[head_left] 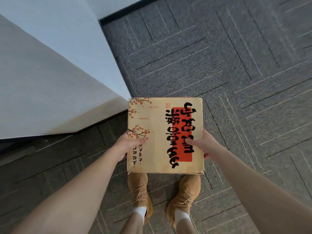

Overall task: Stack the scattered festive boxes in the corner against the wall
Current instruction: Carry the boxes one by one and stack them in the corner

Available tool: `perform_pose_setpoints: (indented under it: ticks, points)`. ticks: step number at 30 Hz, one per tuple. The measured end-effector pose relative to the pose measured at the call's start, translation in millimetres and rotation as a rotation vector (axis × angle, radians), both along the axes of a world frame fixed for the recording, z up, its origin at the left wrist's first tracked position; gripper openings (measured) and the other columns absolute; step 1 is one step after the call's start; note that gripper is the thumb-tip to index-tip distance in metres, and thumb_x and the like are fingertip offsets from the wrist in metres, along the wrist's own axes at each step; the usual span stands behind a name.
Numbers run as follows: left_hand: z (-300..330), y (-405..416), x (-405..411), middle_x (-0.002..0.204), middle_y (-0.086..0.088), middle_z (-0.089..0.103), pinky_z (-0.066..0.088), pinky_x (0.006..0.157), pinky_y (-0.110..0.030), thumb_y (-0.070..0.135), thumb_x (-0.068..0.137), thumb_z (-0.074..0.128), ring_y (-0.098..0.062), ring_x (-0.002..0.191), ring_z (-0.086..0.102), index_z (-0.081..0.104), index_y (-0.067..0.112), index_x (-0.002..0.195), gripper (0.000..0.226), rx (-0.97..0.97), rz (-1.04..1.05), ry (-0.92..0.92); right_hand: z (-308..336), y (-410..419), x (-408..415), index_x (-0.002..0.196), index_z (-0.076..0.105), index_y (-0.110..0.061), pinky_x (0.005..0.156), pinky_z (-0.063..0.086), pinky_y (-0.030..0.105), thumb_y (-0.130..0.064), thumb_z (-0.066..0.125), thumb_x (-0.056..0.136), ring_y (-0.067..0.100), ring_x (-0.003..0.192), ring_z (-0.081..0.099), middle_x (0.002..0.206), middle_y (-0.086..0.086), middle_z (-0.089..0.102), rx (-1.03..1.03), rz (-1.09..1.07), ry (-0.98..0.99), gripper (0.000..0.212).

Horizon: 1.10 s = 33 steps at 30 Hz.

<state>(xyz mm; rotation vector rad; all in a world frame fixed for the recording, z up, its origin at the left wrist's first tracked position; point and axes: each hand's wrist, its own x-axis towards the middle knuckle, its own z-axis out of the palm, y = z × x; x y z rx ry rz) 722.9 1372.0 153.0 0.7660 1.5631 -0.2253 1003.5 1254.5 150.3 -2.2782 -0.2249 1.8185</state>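
A tan cardboard festive box [164, 135] is held above the grey carpet floor [236, 65], near the white wall's [50, 73] jutting corner. Its top bears a red panel, bold black brush characters and red plum blossoms. Left hand [125, 146] and right hand [203, 144] grip its 2 sides, thumbs on top.
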Motion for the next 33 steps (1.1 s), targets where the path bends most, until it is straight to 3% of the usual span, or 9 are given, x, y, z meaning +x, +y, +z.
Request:
perform_pose_setpoints:
  ticks: [5, 9, 14, 18, 21, 26, 28, 33]
  points:
    - [76, 27, 36, 0.113, 0.005, 0.07, 0.047, 0.082, -0.039, 0.04, 0.064, 0.089, -0.017, 0.103, 0.061, 0.06, 0.029, 0.118, 0.062, 0.054, -0.055, -0.094, 90, 15, 33, 0.122, 0.05, -0.034, 0.087, 0.053, 0.06, -0.033, 0.087, 0.07, 0.028, 0.106, 0.066, 0.112, -0.004, 0.069, 0.062, -0.074, -0.044, 0.063]
    - [172, 68, 88, 0.112, 0.007, 0.072, 0.048, 0.093, -0.042, 0.045, 0.058, 0.091, -0.02, 0.11, 0.063, 0.061, 0.032, 0.115, 0.066, 0.181, -0.141, -0.222, 191, 38, 73, 0.12, 0.053, -0.035, 0.089, 0.053, 0.06, -0.034, 0.088, 0.068, 0.027, 0.104, 0.067, 0.111, -0.005, 0.07, 0.186, -0.135, -0.127, 0.063]
    - [339, 113, 172, 0.116, 0.006, 0.071, 0.049, 0.098, -0.053, 0.05, 0.054, 0.089, -0.022, 0.108, 0.065, 0.06, 0.031, 0.123, 0.077, 0.396, -0.284, -0.35, 364, 58, 131, 0.118, 0.051, -0.033, 0.088, 0.055, 0.055, -0.031, 0.082, 0.077, 0.027, 0.103, 0.066, 0.108, -0.003, 0.068, 0.37, -0.202, -0.29, 0.051]
    - [496, 126, 251, 0.113, 0.011, 0.071, 0.054, 0.093, -0.044, 0.048, 0.062, 0.088, -0.016, 0.104, 0.067, 0.06, 0.034, 0.122, 0.068, 0.561, -0.428, -0.499, 521, 39, 185, 0.11, 0.054, -0.036, 0.085, 0.056, 0.058, -0.03, 0.081, 0.077, 0.027, 0.099, 0.069, 0.107, -0.002, 0.071, 0.528, -0.303, -0.425, 0.043]
    - [611, 117, 310, 0.109, 0.009, 0.073, 0.058, 0.083, -0.038, 0.043, 0.067, 0.088, -0.014, 0.097, 0.07, 0.062, 0.034, 0.118, 0.058, 0.675, -0.501, -0.623, 643, 2, 222, 0.115, 0.054, -0.034, 0.087, 0.056, 0.058, -0.03, 0.082, 0.077, 0.026, 0.1, 0.069, 0.11, -0.002, 0.071, 0.625, -0.395, -0.539, 0.047]
    - [787, 49, 385, 0.105, 0.006, 0.076, 0.061, 0.077, -0.042, 0.04, 0.068, 0.087, -0.018, 0.093, 0.074, 0.063, 0.032, 0.119, 0.057, 0.767, -0.632, -0.875, 828, -101, 246, 0.125, 0.052, -0.033, 0.084, 0.057, 0.056, -0.031, 0.083, 0.077, 0.022, 0.098, 0.067, 0.109, -0.005, 0.07, 0.767, -0.547, -0.787, 0.057]
    - [843, 11, 404, 0.103, 0.003, 0.076, 0.06, 0.082, -0.05, 0.042, 0.065, 0.087, -0.022, 0.093, 0.074, 0.064, 0.032, 0.117, 0.058, 0.802, -0.679, -0.968, 885, -151, 236, 0.129, 0.05, -0.032, 0.081, 0.059, 0.053, -0.029, 0.082, 0.078, 0.022, 0.098, 0.067, 0.11, -0.004, 0.069, 0.799, -0.598, -0.903, 0.061]
    - [936, -100, 418, 0.102, -0.001, 0.077, 0.058, 0.084, -0.052, 0.032, 0.069, 0.088, -0.025, 0.091, 0.074, 0.066, 0.027, 0.116, 0.052, 0.777, -0.842, -1.25, 978, -283, 174, 0.138, 0.048, -0.025, 0.075, 0.055, 0.039, -0.024, 0.084, 0.077, 0.026, 0.105, 0.062, 0.125, 0.004, 0.064, 0.803, -0.81, -1.167, 0.071]
